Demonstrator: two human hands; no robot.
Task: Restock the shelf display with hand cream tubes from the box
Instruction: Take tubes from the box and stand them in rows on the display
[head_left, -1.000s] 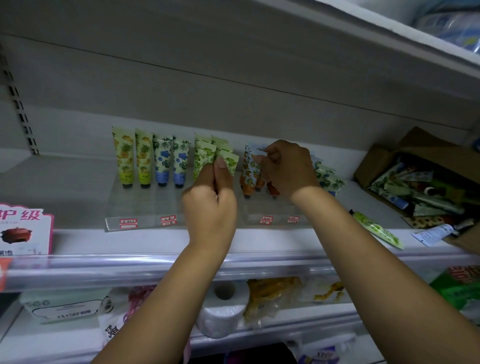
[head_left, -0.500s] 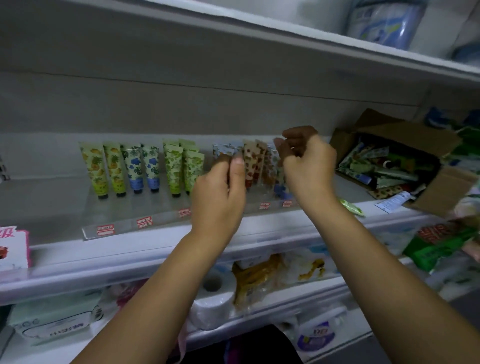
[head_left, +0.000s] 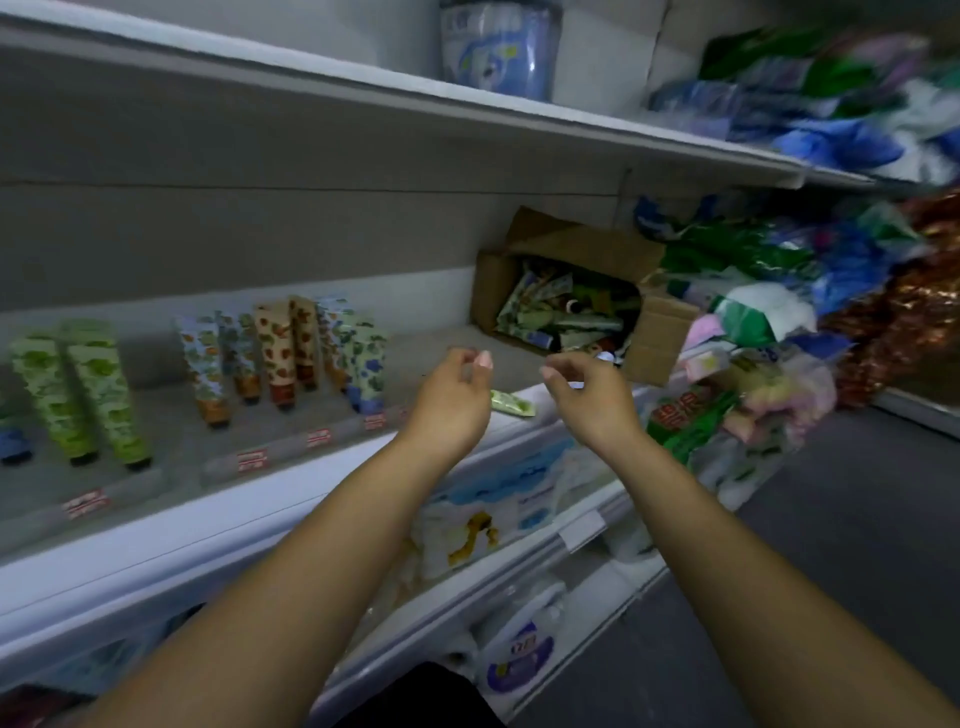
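Note:
Hand cream tubes stand upright in clear display racks on the shelf: green ones (head_left: 88, 395) at the left, orange and blue patterned ones (head_left: 283, 353) in the middle. An open cardboard box (head_left: 660, 332) holding several loose tubes lies on the same shelf to the right. One green tube (head_left: 511, 402) lies flat on the shelf between my hands. My left hand (head_left: 454, 400) and my right hand (head_left: 592, 397) hover over the shelf between the racks and the box, fingers loosely curled, holding nothing.
The shelf's front rail (head_left: 291, 499) runs below my wrists. Soft packaged goods (head_left: 779, 332) crowd the right side beyond the box. A blue pack (head_left: 498, 47) sits on the upper shelf. Tissue packs and bottles (head_left: 514, 660) fill the lower shelves.
Both hands have let go of the tubes in the rack and moved right, toward the box. The view has swung right with them.

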